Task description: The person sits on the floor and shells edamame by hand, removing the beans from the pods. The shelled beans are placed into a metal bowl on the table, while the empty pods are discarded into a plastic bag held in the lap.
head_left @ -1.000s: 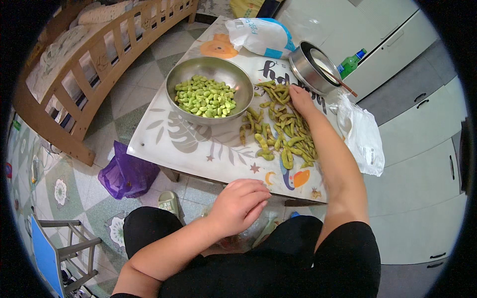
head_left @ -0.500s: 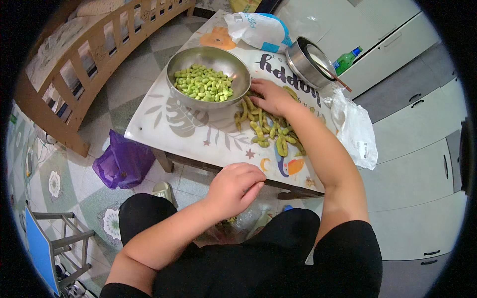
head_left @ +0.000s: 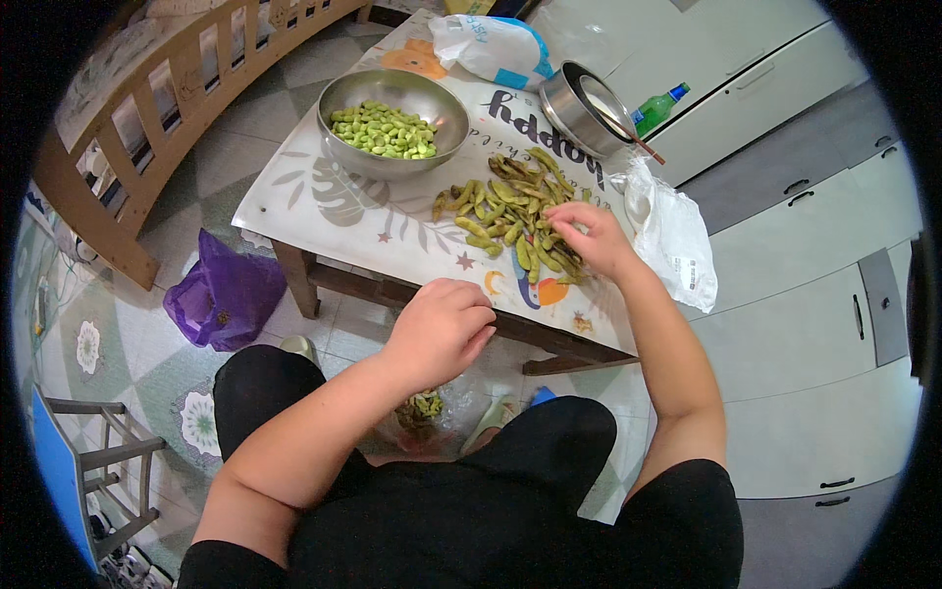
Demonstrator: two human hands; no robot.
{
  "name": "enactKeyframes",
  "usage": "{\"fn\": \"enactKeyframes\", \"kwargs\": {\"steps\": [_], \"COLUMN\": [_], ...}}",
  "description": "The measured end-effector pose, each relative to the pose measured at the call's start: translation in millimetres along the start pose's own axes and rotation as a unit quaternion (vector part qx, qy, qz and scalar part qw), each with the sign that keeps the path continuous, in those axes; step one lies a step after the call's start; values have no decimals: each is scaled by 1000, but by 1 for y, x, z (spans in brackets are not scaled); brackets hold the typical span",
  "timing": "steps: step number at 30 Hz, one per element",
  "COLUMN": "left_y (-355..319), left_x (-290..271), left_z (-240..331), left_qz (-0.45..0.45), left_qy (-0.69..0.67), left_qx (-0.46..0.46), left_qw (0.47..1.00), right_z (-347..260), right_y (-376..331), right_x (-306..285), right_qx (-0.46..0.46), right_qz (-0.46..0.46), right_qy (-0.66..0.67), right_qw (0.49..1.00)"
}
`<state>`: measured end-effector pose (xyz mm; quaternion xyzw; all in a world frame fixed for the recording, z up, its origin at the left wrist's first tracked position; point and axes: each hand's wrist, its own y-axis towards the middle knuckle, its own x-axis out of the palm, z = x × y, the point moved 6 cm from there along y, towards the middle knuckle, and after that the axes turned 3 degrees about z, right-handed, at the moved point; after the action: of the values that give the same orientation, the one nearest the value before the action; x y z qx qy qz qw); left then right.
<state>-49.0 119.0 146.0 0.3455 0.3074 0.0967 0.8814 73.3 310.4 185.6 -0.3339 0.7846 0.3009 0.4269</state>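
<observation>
Green soybean pods (head_left: 505, 206) lie in a loose heap on the table. My right hand (head_left: 592, 239) is at the heap's right edge, with fingertips and thumb drawn together against the pods. Whether a pod is between them is hard to make out. Above my lap, just off the table's front edge, my left hand (head_left: 442, 329) is closed with its fingers curled inward. Its palm is hidden, so what it may hold does not show. Shelled green beans (head_left: 385, 130) cover the bottom of a steel bowl (head_left: 449, 123) on the table's far left.
Behind the pods stand a steel pot (head_left: 579, 123), a green bottle (head_left: 659, 108) and a blue-and-white package (head_left: 491, 49). A white plastic bag (head_left: 672, 240) hangs at the table's right edge. On the floor are a purple bag (head_left: 226, 294) and a clear bag with scraps (head_left: 422, 417).
My right hand has moved from the pods' far side beside the bowl to their right edge. The left hand remains curled near the table edge. The whole view has shifted slightly.
</observation>
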Motion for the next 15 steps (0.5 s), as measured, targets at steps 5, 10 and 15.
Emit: {"fn": "enactKeyframes", "kwargs": {"steps": [5, 10, 15], "left_y": [0, 2, 5], "left_x": [0, -2, -2], "left_z": [5, 12, 13], "left_qz": [9, 30, -9], "left_qy": [0, -14, -22], "left_qx": [3, 14, -15], "left_qw": [1000, 999, 1000], "right_z": [16, 18, 7], "right_y": [31, 50, 36], "right_x": [-5, 16, 11], "right_qx": [68, 100, 63], "right_qz": [110, 16, 30], "right_qy": [-104, -207, -229], "right_qw": [986, 973, 971]}}
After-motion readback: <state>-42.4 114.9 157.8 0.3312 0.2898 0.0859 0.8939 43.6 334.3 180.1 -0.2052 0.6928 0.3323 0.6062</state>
